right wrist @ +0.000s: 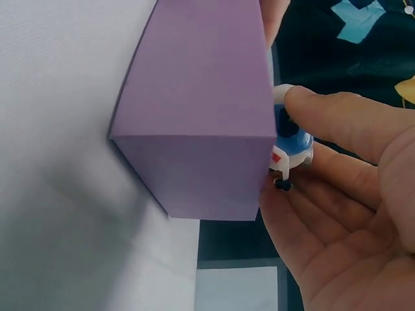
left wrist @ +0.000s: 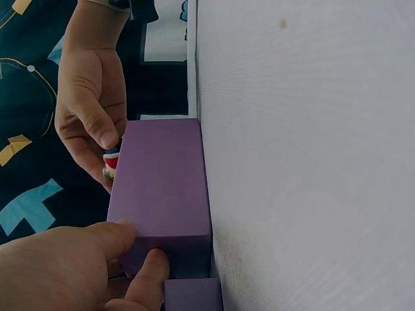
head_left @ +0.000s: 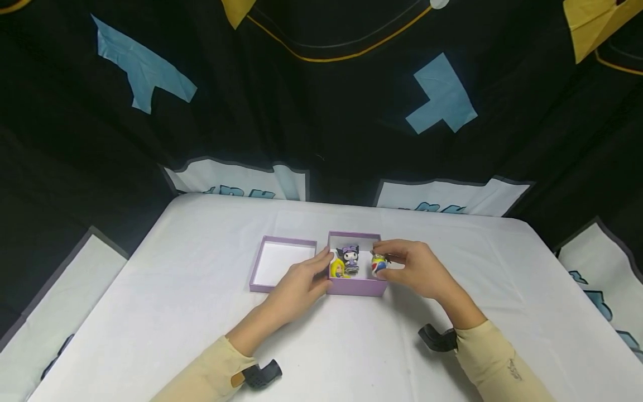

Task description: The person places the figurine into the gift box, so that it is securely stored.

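A purple box [head_left: 358, 287] with a white inside stands on the table. In it sit a purple-and-black toy figurine [head_left: 351, 258] and a yellow-haired toy figurine [head_left: 338, 269]. My right hand [head_left: 414, 268] pinches a yellow, blue and red toy figurine [head_left: 379, 263] between thumb and fingers at the box's right wall. In the right wrist view this blue-and-white figurine [right wrist: 295, 139] shows partly behind the box wall. My left hand [head_left: 301, 285] rests its extended fingers against the box's left side; in the left wrist view, fingertips [left wrist: 155, 259] touch the purple surface.
A shallow purple lid [head_left: 256, 271] with a white inside lies just left of the box, partly behind my left hand. White cloth [head_left: 176, 290] covers the table. A dark patterned curtain [head_left: 321, 111] hangs behind its far edge.
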{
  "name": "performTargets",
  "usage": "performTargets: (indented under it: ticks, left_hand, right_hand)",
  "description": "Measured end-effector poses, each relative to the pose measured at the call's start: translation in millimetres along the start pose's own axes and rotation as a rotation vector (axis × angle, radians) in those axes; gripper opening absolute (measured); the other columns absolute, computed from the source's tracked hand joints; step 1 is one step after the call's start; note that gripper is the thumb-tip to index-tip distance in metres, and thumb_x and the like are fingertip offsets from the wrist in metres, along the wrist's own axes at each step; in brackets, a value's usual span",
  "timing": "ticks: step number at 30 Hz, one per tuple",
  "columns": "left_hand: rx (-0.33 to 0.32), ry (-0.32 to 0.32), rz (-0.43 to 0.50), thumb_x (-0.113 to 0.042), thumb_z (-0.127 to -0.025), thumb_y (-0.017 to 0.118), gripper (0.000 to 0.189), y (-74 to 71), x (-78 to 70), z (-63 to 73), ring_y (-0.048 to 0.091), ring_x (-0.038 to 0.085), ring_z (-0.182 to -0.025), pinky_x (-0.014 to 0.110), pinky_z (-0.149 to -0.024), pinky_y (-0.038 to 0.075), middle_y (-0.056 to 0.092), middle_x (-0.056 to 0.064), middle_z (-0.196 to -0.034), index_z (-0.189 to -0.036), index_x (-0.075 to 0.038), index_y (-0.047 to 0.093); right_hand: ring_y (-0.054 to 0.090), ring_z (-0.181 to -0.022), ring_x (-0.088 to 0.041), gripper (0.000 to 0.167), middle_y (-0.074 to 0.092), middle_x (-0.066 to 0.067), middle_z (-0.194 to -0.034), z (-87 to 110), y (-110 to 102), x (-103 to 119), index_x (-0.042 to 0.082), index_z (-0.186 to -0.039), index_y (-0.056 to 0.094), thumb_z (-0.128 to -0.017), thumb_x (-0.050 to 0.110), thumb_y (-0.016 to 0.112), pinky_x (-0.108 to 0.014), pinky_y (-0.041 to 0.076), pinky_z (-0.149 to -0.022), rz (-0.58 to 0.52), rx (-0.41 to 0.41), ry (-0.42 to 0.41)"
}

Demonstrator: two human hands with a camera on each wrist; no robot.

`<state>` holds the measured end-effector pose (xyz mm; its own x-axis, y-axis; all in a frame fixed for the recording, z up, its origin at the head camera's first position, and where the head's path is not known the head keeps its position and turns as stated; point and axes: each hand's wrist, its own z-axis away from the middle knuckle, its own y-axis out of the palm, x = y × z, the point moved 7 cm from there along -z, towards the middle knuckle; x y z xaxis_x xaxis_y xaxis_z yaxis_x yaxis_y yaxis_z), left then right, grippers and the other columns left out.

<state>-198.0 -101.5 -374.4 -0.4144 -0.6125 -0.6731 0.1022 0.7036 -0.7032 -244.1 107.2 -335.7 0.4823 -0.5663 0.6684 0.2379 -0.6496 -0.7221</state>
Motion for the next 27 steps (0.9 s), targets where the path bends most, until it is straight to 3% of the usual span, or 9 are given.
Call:
performTargets:
  ticks: [9, 16, 21, 24, 27]
  left_hand:
    - [-0.006, 0.015, -0.008, -0.015, -0.092, 0.069, 0.059, -1.9, -1.4, -1.5, 0.037, 0.026, -0.137, 0.038, -0.111, 0.033, 0.035, 0.014, -0.152, -0.144, -0.001, 0.044]
    - [-0.003, 0.004, -0.011, -0.014, -0.092, 0.068, 0.060, -2.0, -0.4, -1.7, 0.036, 0.023, -0.137, 0.036, -0.111, 0.032, 0.034, 0.012, -0.153, -0.145, -0.002, 0.044]
    - [-0.011, 0.020, -0.005, -0.014, -0.092, 0.068, 0.059, -2.7, -1.1, -1.0, 0.037, 0.026, -0.137, 0.038, -0.110, 0.033, 0.034, 0.014, -0.153, -0.144, 0.000, 0.044]
    - [-0.009, 0.022, -0.001, -0.014, -0.092, 0.068, 0.059, -1.6, -0.5, -0.5, 0.037, 0.026, -0.137, 0.038, -0.111, 0.033, 0.034, 0.014, -0.153, -0.144, 0.000, 0.044]
    - [-0.010, 0.024, -0.003, -0.015, -0.092, 0.069, 0.059, -0.7, -0.2, 0.2, 0.037, 0.025, -0.137, 0.037, -0.111, 0.033, 0.035, 0.014, -0.153, -0.144, -0.001, 0.044]
  right_hand:
    - [0.062, -0.114, -0.022, 0.042, 0.066, -0.004, -0.124, -8.1, 5, 4, 0.006, -0.114, 0.071, -0.075, 0.010, 0.084, -0.042, 0.048, -0.099, 0.116, 0.000, -0.053]
    - [0.055, -0.123, -0.030, 0.041, 0.065, -0.006, -0.126, -16.1, 11, 8, 0.007, -0.115, 0.072, -0.076, 0.010, 0.083, -0.050, 0.042, -0.104, 0.258, 0.079, -0.024]
    - [0.055, -0.123, -0.030, 0.040, 0.067, -0.005, -0.122, -27.5, 19, 11, 0.009, -0.114, 0.073, -0.076, 0.016, 0.084, -0.054, 0.024, -0.114, 0.378, 0.168, 0.003]
    - [0.058, -0.119, -0.026, 0.036, 0.069, -0.004, -0.117, -33.6, 26, 13, 0.008, -0.110, 0.074, -0.076, 0.016, 0.084, -0.056, 0.009, -0.117, 0.447, 0.235, -0.015]
    - [0.062, -0.113, -0.021, 0.031, 0.072, -0.002, -0.110, -38.1, 32, 15, 0.008, -0.104, 0.076, -0.075, 0.014, 0.084, -0.059, 0.004, -0.116, 0.508, 0.292, -0.051]
